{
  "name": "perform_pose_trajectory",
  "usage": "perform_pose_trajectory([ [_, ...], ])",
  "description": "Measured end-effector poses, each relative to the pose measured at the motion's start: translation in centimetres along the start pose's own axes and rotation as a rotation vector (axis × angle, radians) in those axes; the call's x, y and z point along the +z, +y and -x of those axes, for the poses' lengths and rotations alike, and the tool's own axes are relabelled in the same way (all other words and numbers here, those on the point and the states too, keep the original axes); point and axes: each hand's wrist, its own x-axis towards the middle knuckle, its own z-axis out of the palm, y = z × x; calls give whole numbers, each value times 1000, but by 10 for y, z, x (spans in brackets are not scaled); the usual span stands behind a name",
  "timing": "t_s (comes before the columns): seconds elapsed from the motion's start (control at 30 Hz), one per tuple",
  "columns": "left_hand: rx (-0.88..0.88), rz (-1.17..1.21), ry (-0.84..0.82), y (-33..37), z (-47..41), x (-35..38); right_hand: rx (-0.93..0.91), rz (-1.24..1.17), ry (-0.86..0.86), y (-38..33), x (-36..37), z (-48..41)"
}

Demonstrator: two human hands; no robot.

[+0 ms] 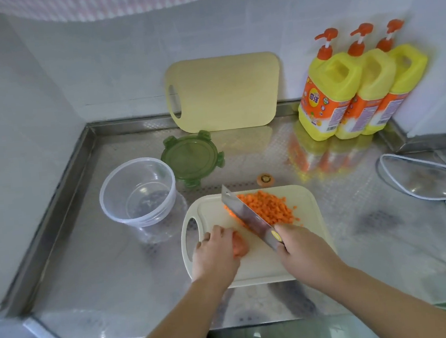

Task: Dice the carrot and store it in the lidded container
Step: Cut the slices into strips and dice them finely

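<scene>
On the white plastic cutting board (255,265), the left hand (215,254) curls over the remaining orange carrot piece (240,245). The right hand (303,248) grips the handle of the steel cleaver (245,213), with its blade beside the pile of diced carrot (269,208). The clear round plastic container (106,204) stands on the left of the steel tabletop (103,262), and its green round lid (191,158) lies just behind it.

Carrot piece (240,246) mostly under left hand (215,254); knife handle (276,236) inside right hand (303,248).

Diced orange carrot (268,208) heaps on the board (258,263); clear container (138,193) stands open, lid (192,158) beside.
</scene>
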Motion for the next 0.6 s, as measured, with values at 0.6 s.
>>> perform_pose_trajectory([
  [0.6, -22, 280, 106, -20, 10, 8, 57, 74, -46, 11, 26, -12],
])
